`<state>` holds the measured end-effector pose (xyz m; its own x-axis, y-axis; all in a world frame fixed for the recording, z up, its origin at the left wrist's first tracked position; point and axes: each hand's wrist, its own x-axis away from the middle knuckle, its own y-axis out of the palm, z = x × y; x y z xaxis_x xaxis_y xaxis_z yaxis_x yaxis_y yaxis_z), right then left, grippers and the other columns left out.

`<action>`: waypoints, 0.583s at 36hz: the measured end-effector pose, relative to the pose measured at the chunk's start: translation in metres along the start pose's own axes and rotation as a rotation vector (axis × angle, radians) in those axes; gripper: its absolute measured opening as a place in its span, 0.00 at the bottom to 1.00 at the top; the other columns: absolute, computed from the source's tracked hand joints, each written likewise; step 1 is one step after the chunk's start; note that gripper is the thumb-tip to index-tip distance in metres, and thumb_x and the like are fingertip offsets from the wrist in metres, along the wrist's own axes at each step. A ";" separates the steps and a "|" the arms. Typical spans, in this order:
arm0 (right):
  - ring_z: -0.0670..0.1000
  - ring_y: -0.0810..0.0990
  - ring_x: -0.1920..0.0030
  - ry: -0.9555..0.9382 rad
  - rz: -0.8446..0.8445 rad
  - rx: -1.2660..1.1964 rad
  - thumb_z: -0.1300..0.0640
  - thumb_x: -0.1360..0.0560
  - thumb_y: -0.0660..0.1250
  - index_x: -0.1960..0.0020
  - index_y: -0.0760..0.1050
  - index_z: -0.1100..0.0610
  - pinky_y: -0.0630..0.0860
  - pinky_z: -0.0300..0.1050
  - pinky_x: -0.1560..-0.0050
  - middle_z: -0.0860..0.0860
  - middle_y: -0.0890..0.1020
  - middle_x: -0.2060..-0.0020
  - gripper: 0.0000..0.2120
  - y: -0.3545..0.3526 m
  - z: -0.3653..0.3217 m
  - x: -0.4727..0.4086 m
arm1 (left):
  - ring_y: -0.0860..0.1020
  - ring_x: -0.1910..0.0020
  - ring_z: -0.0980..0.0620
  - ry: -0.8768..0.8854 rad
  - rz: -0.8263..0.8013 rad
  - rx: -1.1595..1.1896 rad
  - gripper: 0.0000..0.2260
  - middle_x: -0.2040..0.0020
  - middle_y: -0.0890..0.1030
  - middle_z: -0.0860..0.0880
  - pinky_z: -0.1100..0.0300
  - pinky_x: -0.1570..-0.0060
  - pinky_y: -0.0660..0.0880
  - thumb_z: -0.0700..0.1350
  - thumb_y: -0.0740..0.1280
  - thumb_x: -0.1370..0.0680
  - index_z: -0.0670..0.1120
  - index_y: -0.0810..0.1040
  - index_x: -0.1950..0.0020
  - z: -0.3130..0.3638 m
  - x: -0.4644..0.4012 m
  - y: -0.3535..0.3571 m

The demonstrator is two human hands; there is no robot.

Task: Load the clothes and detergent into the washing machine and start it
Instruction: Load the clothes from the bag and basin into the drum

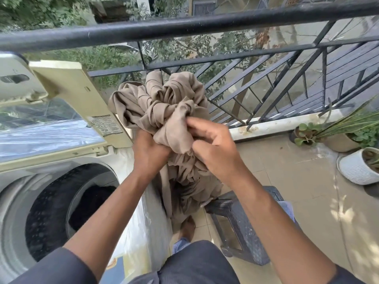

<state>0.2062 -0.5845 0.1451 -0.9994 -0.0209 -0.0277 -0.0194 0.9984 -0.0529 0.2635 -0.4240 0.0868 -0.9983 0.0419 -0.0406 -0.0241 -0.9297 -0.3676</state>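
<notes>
Two hands are gripping one bunched tan garment: the left hand is clenching it from below, the right hand is pinching its folds. It is hanging beside one open washing machine, above one dark stool.

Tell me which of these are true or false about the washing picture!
1. Both hands hold the brown cloth. True: left hand and right hand grip it.
2. The washer lid is closed. False: it stands open.
3. The drum is empty. False: something dark lies inside.
4. A white plant pot sits on the floor at the right. True.
5. The cloth is inside the washer. False: it is held beside it.
</notes>
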 end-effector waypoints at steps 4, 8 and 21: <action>0.50 0.87 0.53 -0.006 0.419 0.066 0.70 0.31 0.60 0.49 0.84 0.51 0.85 0.53 0.48 0.49 0.88 0.56 0.21 -0.018 0.028 0.001 | 0.83 0.35 0.51 0.034 0.008 0.127 0.18 0.38 0.87 0.52 0.43 0.31 0.78 0.44 0.78 0.23 0.50 0.83 0.34 0.007 -0.005 0.001; 0.50 0.83 0.51 0.192 0.538 0.390 0.68 0.30 0.65 0.38 0.75 0.48 0.81 0.57 0.48 0.46 0.82 0.47 0.24 -0.040 0.076 0.003 | 0.83 0.34 0.48 -0.009 0.066 0.197 0.25 0.37 0.86 0.47 0.40 0.34 0.79 0.48 0.79 0.26 0.45 0.80 0.31 0.018 -0.008 -0.004; 0.49 0.76 0.51 0.843 -0.008 0.430 0.51 0.26 0.79 0.39 0.69 0.48 0.72 0.38 0.55 0.38 0.73 0.57 0.23 -0.026 0.202 0.007 | 0.81 0.41 0.46 -0.157 0.154 0.386 0.31 0.38 0.81 0.42 0.43 0.46 0.81 0.50 0.75 0.29 0.39 0.73 0.30 0.061 -0.012 -0.021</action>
<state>0.2052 -0.6215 -0.0556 -0.6942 0.1852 0.6955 -0.1820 0.8898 -0.4185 0.2727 -0.4272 0.1517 -0.9871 -0.1362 0.0846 0.1372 -0.9905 0.0066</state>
